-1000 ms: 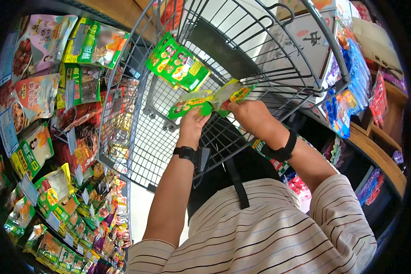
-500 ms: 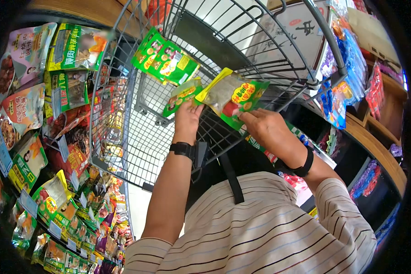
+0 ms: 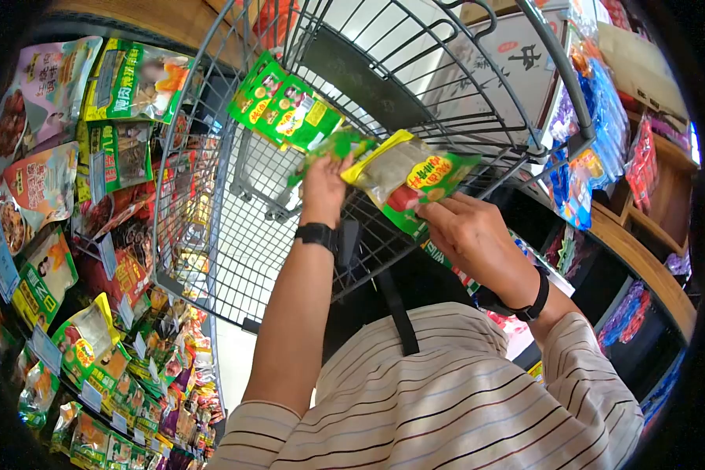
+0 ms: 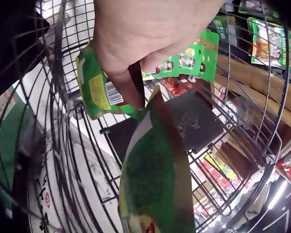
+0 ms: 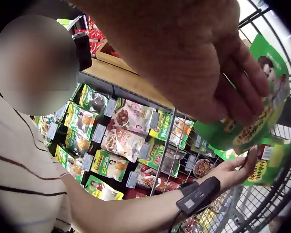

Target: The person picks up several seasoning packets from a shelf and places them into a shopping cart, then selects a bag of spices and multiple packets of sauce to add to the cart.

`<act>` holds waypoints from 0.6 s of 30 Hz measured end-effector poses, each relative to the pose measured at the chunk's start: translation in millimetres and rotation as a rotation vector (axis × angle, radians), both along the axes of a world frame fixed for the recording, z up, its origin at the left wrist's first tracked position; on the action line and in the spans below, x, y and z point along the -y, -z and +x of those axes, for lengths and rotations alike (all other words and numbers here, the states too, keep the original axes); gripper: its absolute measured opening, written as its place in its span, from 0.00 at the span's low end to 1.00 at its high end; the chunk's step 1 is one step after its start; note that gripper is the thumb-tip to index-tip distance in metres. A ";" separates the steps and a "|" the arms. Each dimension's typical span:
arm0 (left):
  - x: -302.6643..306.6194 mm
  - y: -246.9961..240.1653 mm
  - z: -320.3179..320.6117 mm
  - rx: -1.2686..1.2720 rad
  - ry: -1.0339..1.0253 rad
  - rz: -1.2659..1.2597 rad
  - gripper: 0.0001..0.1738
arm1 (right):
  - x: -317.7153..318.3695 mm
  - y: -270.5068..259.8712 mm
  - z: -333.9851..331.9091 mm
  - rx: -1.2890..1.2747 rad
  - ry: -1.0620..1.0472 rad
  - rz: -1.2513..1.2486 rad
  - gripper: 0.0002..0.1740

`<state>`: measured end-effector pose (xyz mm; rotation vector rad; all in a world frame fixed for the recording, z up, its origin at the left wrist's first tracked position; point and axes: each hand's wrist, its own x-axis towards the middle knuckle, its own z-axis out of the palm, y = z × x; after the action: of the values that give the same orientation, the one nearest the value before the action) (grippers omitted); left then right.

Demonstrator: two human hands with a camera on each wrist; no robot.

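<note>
Over the shopping cart (image 3: 235, 227), my right hand (image 3: 466, 231) pinches the lower edge of a green pouch (image 3: 395, 172) with a yellow band and clear window. My left hand (image 3: 323, 192) holds a second green packet (image 3: 343, 146), blurred in the head view. Its barcode side shows beside the left fingers in the left wrist view, and the right-hand pouch (image 4: 155, 179) stands edge-on in front. In the right wrist view the right fingers lie along the right-hand pouch (image 5: 252, 116), close above the left-hand packet (image 5: 264, 167). Farther forward in the cart are green packets (image 3: 282, 102) with printed faces.
Shelves of hanging food packets (image 3: 137, 82) with price tags line the left. A dark panel (image 3: 360, 74) is fixed to the cart's wire side. To the right stand a white box (image 3: 501, 70), blue plastic packs (image 3: 595, 117) and a curved wooden shelf edge (image 3: 642, 266).
The right hand has moved right with its pouch, which now lies flatter to view. The left hand has stayed near its place, and its packet has turned.
</note>
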<state>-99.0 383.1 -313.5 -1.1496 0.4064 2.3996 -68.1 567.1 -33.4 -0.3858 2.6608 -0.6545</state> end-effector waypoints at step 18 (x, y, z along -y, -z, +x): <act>40.3 45.4 -110.1 -0.064 0.148 -0.114 0.22 | 40.5 103.2 -61.3 0.198 -0.220 0.144 0.08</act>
<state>-209.0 342.8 -358.9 -1.0526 0.6342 2.3138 -129.3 526.6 -136.7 -0.5340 2.4151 -0.4075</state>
